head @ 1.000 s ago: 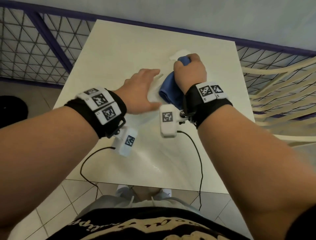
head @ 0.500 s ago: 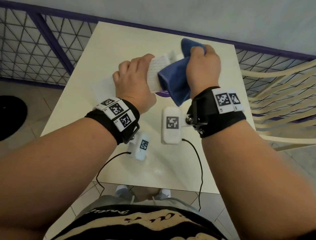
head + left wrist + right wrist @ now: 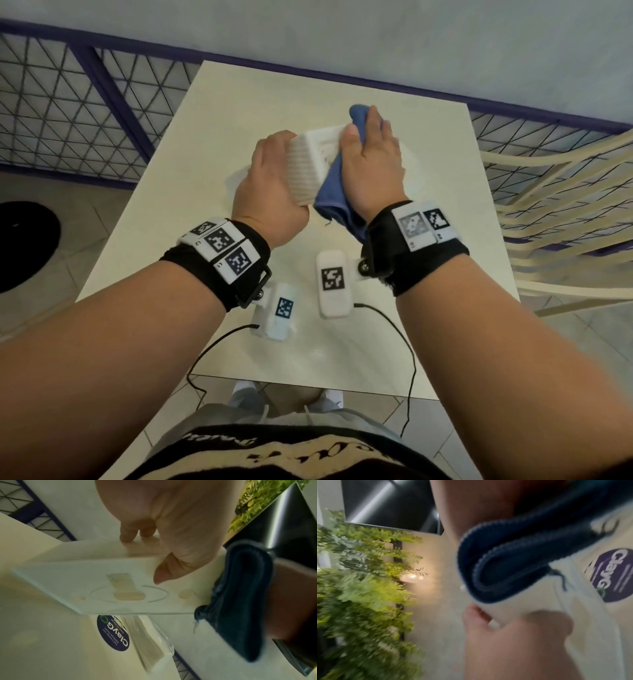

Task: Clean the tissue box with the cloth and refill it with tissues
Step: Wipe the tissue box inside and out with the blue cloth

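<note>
- Head view shows my left hand holding the white tissue box lifted above the table, near the centre of the frame. I think it is raised and tilted so that the cloth can reach its sides freely.
- Left grip: the fingers are curled around the far edge of the box and the thumb lies on its flat face, as the left wrist view shows. The flat face there carries a keyhole-shaped slot, so I judge it is the underside or back panel.
- My right hand presses the folded blue cloth against the right side of the box. Right grip: the hand is closed around the cloth, and a loose end hangs down toward the wrist.
- A pack of tissues in clear wrap, with a round purple label, lies on the table under the box. It seems to wait there for the refill, which is not yet begun; the step in hand is the wiping, by my judgement.
- Table is pale and glossy. Behind it, at the top of the frame, stand a purple-framed mesh fence and a grey wall. A cream chair is at the right edge. The floor is tiled, and green foliage shows blurred in the right wrist view.
</note>
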Tool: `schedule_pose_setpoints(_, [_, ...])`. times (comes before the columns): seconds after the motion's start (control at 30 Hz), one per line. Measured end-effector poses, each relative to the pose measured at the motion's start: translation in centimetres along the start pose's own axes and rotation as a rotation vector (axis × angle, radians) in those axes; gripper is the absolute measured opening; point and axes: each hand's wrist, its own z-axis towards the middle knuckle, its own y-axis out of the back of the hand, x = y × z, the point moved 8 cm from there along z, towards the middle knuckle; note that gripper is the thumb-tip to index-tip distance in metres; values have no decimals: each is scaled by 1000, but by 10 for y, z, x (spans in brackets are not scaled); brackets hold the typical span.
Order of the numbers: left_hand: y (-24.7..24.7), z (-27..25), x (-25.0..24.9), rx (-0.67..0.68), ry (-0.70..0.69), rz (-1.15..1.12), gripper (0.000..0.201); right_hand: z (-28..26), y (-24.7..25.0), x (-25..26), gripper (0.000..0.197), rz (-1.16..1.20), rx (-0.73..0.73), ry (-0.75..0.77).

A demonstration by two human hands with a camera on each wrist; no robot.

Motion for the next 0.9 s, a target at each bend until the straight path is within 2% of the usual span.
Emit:
schedule_pose_setpoints(0.07, [-2, 4, -1, 21, 22, -80, 63, -15, -8, 17, 56, -60, 8, 44])
schedule_pose_setpoints(0.13, [1, 9, 6, -5, 167, -248, 39, -33, -20, 35, 56, -119, 24, 169])
schedule_pose_setpoints(0.17, [1, 10, 12, -27, 220, -260, 33, -38, -24, 39, 55, -143, 30, 225])
schedule_pose_setpoints(0.2, [3, 13, 12, -45, 186, -212, 29, -39, -25, 39, 54, -149, 33, 252])
schedule_pose_setpoints(0.23, [4, 11, 13, -37, 182, -192, 20, -34, -22, 35, 53, -138, 23, 242])
schedule_pose_setpoints(0.27, [6, 9, 8, -23, 120, -149, 20, -27, -16, 27, 52, -118, 0, 203])
schedule_pose_setpoints(0.33, [7, 5, 2, -3, -2, -44, 52, -10, -1, 11, 51, -72, -55, 100])
schedule_pose_setpoints(0.37, [8, 6, 1, -7, -41, -19, 59, -4, 3, 6, 52, -59, -79, 65])
schedule_pose_setpoints(0.47, [7, 12, 0, -18, -83, -89, 60, -11, 0, 16, 54, -110, -121, 65])
schedule_pose_setpoints(0.53, [3, 17, 4, -6, -25, -189, 50, -25, -15, 33, 55, -176, -83, 150])
schedule_pose_setpoints(0.6, [2, 19, 9, -10, 44, -278, 48, -33, -25, 40, 54, -229, -50, 245])
schedule_pose_setpoints(0.7, [9, 21, 5, 34, -59, -226, 51, -18, -9, 26, 50, -193, -69, 228])
schedule_pose_setpoints(0.8, [15, 20, 14, 134, -48, -337, 71, 2, 9, 7, 48, -13, -49, 171])
schedule_pose_setpoints(0.9, [20, 21, 28, 157, 16, -486, 81, 0, 9, 12, 47, 287, 134, 304])
